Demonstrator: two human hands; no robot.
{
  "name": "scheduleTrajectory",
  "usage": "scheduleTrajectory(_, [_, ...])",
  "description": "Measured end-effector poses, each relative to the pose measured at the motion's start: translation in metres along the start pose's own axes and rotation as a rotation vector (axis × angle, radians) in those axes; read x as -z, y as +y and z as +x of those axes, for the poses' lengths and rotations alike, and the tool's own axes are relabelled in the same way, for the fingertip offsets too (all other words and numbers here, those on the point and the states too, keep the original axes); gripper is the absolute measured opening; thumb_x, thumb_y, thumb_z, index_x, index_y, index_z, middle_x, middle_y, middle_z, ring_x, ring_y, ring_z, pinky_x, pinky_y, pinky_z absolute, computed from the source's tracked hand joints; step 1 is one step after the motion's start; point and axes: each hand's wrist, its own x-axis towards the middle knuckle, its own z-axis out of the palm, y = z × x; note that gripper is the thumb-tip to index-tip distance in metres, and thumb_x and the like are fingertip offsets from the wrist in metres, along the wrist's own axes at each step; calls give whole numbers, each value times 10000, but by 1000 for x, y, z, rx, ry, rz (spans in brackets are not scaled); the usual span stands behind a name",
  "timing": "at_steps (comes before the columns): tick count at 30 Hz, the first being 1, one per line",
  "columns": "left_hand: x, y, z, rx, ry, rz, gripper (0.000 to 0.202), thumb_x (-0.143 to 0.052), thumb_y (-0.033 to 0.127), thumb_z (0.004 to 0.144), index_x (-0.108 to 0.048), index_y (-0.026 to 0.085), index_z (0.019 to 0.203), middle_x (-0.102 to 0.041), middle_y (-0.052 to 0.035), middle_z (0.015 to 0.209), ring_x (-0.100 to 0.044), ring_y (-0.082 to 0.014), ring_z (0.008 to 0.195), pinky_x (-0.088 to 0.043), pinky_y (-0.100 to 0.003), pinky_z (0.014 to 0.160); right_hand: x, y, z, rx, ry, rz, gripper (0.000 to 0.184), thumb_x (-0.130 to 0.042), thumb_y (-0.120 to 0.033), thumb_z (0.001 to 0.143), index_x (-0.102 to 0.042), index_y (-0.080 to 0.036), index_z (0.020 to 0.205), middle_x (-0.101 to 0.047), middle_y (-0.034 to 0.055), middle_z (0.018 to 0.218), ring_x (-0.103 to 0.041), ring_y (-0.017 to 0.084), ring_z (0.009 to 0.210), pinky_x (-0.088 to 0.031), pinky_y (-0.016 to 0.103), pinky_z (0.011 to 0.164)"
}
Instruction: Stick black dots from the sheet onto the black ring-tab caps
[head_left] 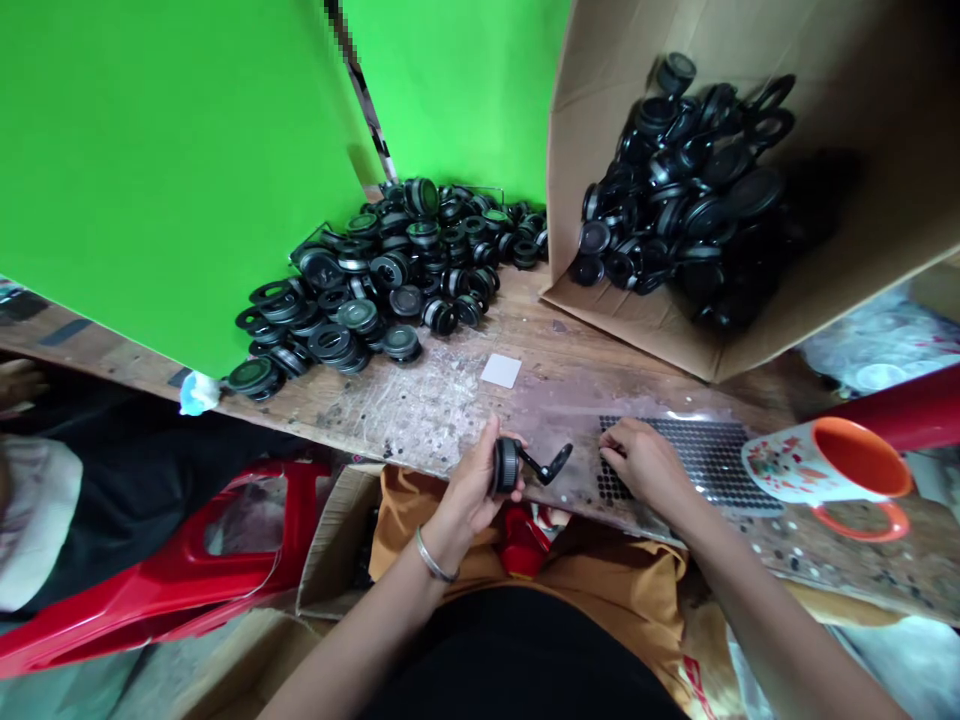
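Note:
My left hand (pixel 475 482) is closed around a black round holder (pixel 507 466) with a ribbed edge, just over the table's front edge. From it a thin hinged arm sticks out to the right, ending in a small black disc (pixel 559 463). My right hand (pixel 643 462) rests at the left end of a sheet of round black stickers (pixel 701 452), its thumb and fingers pinched together. Whether a sticker is between those fingertips is too small to tell. Part of the sheet is hidden under my right hand and forearm.
A heap of similar black holders (pixel 401 298) lies against the green panel (pixel 187 150). More fill a tilted cardboard box (pixel 637 335). A white card (pixel 501 370) lies on the wooden table (pixel 435 390). An orange-lined mug (pixel 795 462) stands right; a red chair (pixel 195 560) and another person's sleeve (pixel 41 510) are left.

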Motion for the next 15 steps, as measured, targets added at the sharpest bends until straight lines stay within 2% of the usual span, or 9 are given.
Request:
scheduleTrajectory(7, [-4, -1, -5, -126, 38, 52, 593, -606, 745, 742, -620, 160, 833, -525, 37, 516, -525, -109, 394, -395, -180, 340, 5, -5, 4, -15, -22, -89, 136, -541, -118, 788, -556, -191, 675, -604, 58, 773, -536, 199, 762, -361, 295, 712])
scheduleTrajectory(9, [-6, -2, -8, -190, 61, 73, 587, -596, 744, 749, -618, 164, 831, -523, 41, 523, -525, -113, 393, -402, -193, 342, 4, -11, 0, 6, 16, -77, 124, -545, -131, 807, -556, -187, 696, -598, 62, 785, -533, 209, 786, -378, 307, 740])
scheduleTrajectory(11, [-7, -4, -10, -267, 92, 104, 577, -585, 740, 758, -613, 168, 827, -517, 46, 531, -520, -116, 387, -408, -208, 341, 2, -23, -7, 95, 149, 18, 106, -552, -155, 834, -564, -184, 732, -595, 66, 835, -536, 215, 844, -401, 324, 793])
scheduleTrajectory(15, [-6, -8, -11, -374, 124, 198, 541, -546, 717, 801, -616, 183, 853, -525, 48, 555, -526, -125, 399, -427, -228, 350, 1, -63, -21, 323, 464, 215, 61, -589, -164, 859, -596, -188, 804, -580, 85, 1045, -512, 243, 1056, -389, 412, 958])
